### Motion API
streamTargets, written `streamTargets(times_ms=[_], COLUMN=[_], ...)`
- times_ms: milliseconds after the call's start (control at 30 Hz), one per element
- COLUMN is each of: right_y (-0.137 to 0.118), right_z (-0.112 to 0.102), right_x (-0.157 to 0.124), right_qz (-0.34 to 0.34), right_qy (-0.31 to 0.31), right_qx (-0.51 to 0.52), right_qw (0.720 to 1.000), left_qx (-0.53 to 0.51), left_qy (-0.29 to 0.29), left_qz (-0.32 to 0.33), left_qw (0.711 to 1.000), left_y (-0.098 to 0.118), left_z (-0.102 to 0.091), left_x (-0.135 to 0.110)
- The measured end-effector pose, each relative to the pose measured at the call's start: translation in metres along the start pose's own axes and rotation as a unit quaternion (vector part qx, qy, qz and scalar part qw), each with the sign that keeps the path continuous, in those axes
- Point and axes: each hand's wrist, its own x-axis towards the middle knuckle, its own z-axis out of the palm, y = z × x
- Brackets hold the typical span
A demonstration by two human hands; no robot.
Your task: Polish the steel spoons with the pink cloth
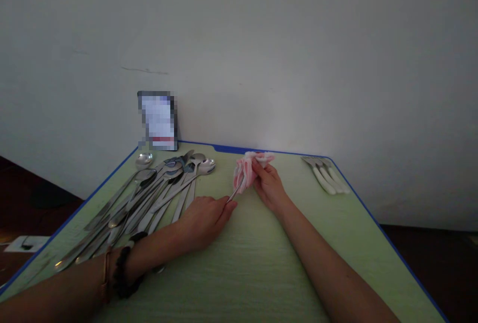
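My left hand (209, 218) is closed around the thin metal handle of a utensil (234, 193). The far end of that utensil is covered by a pink and white cloth (244, 172), so its kind is hidden. Fingers of my right hand (269, 183) pinch the cloth around it, above the middle of the table. Left of my hands lies a loose pile of metal spoons and other cutlery (164, 183), partly behind my left forearm. Several forks with pale handles (326, 176) lie side by side at the far right.
The green table (261, 273) has a blue rim and stands against a plain wall (298, 64). A tablet or phone with a lit, blurred-out screen (159, 119) leans on the wall at the back left. A single spoon head (144, 160) lies in front of it.
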Motion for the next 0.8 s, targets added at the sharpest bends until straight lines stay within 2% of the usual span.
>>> streamTargets(times_ms=[200, 333, 400, 467, 533, 600, 667, 800], right_y=[0.007, 0.005, -0.002, -0.011, -0.017, -0.017, -0.012, -0.002], right_z=[0.0, -0.007, -0.015, -0.023, -0.029, -0.029, -0.025, -0.016], right_x=[0.004, 0.011, 0.015, 0.017, 0.017, 0.014, 0.01, 0.004], right_qz=[-0.025, -0.067, -0.084, -0.093, -0.057, -0.04, -0.08, -0.212], right_qy=[0.037, 0.088, 0.118, 0.125, 0.089, 0.046, 0.036, 0.156], right_qx=[-0.007, 0.001, 0.027, 0.042, 0.001, -0.097, -0.224, -0.427], right_qw=[0.999, 0.994, 0.989, 0.987, 0.994, 0.993, 0.971, 0.865], left_qx=[-0.026, -0.13, -0.238, -0.366, -0.44, -0.478, -0.502, -0.513], left_qy=[0.007, 0.018, 0.012, -0.009, 0.006, 0.026, 0.038, 0.059], left_qz=[-0.013, -0.022, -0.028, -0.023, -0.02, -0.03, -0.045, -0.041], left_qw=[1.0, 0.991, 0.971, 0.93, 0.898, 0.877, 0.863, 0.855], left_y=[0.002, -0.001, -0.003, -0.005, -0.005, -0.005, -0.005, -0.006], left_z=[0.0, 0.003, 0.004, 0.007, 0.008, 0.009, 0.009, 0.009], left_x=[0.002, 0.001, -0.001, -0.003, -0.005, -0.004, -0.003, 0.0])
